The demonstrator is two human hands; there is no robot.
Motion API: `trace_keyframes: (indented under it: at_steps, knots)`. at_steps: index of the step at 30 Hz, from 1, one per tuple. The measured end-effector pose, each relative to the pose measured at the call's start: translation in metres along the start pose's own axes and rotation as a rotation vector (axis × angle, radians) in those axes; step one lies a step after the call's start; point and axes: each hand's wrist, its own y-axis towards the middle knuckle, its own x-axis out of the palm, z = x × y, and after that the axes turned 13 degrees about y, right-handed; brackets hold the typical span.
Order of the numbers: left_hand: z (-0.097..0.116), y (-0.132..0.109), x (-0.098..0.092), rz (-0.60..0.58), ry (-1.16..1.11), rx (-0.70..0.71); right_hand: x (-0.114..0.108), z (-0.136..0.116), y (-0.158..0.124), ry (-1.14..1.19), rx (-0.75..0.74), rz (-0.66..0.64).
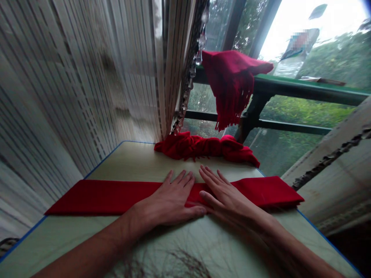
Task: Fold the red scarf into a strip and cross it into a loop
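Head view: left hand (171,202), right hand (232,199), folded red cloth (95,197)

From where I stand, the middle of the red cloth band (101,197) is hidden under the left hand (169,200) and right hand (228,193), both forearms (87,251) drop off the bottom edge, and the pale shape (300,42) beyond the window is pixelated.

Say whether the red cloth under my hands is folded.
Folded: the red cloth lies as a long, narrow, straight-edged band across the table, under the left hand and right hand.
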Motion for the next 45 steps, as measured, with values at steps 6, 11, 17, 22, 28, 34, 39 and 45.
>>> trace_keyframes:
  at_steps: [6, 11, 17, 22, 28, 34, 39, 45]
  knots:
    - [0.001, -0.001, -0.003, -0.013, 0.003, -0.002, -0.001, -0.003, 0.0, -0.018, 0.023, -0.046]
    - [0.001, -0.001, -0.003, -0.015, -0.001, -0.003, 0.001, -0.002, 0.0, -0.023, 0.025, -0.046]
    - [0.002, -0.001, -0.004, -0.009, 0.01, -0.005, 0.001, -0.001, -0.001, 0.007, 0.035, -0.055]
    - [-0.001, 0.0, -0.001, 0.03, 0.017, 0.004, 0.001, -0.001, -0.001, 0.028, 0.026, -0.039]
    - [-0.001, 0.0, -0.001, 0.023, 0.02, 0.006, 0.002, 0.003, -0.001, 0.034, 0.037, -0.048]
    - [0.0, 0.0, -0.002, 0.019, 0.01, 0.0, -0.004, -0.002, -0.001, 0.063, -0.003, -0.027]
    - [0.001, 0.0, -0.003, 0.016, 0.006, 0.008, -0.008, -0.009, -0.001, 0.039, -0.007, -0.021]
    - [0.002, -0.001, -0.005, 0.022, 0.005, 0.014, -0.003, -0.005, -0.002, 0.025, -0.014, 0.011]
